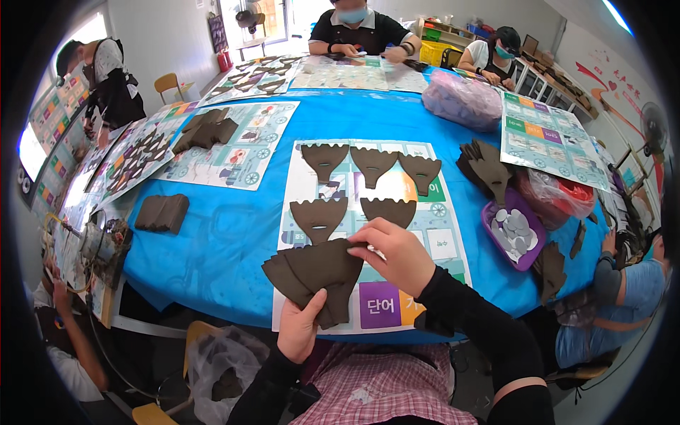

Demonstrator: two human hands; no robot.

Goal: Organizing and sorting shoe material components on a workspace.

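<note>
My left hand (299, 331) grips the narrow lower end of a fanned stack of dark brown fan-shaped pieces (312, 276), with the thumb on top. At the stack's upper right corner, my right hand (397, 256) pinches the edge; a small whitish bit shows at its fingers, too small to name. Beyond the hands, several brown cutouts (373, 168) with scalloped top edges and a short slit lie in two rows on a printed sheet (443, 265). My right hand partly covers one cutout (388, 210) of the nearer row.
Right of the sheet stand a purple tray (522, 265) of pale discs (511, 230), brown pieces (485, 166) and a clear bag with red contents (559, 191). A brown stack (161, 214) lies left on the blue tablecloth (212, 244). Several people work around the table.
</note>
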